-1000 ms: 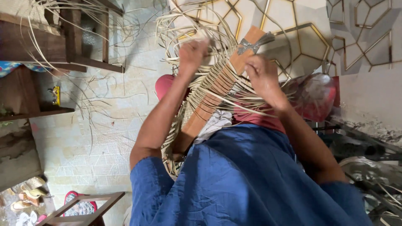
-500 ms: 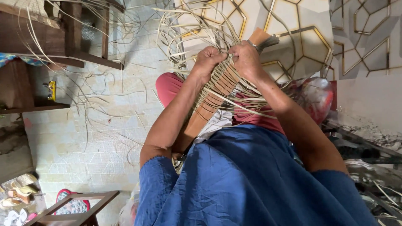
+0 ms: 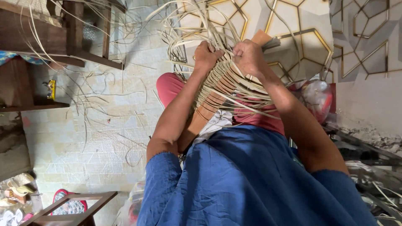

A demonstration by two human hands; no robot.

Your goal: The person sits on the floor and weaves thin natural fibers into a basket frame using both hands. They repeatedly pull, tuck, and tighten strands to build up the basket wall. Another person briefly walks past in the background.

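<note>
Tiled floor (image 3: 83, 159), loose cane strips (image 3: 100, 100), sandals (image 3: 19, 186)

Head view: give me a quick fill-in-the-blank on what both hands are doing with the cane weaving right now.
1. Both hands grip the top of the woven cane strips, which are wrapped around a ____ board.
2. The left hand and right hand sit ____ each other.
3. Loose cane strands lie scattered on the tiled ____.
4. The person's sleeves are ____.

Missing words: wooden; beside; floor; blue

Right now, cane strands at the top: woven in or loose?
Loose: the strands fan out unwoven above both hands; woven band sits below.
</note>
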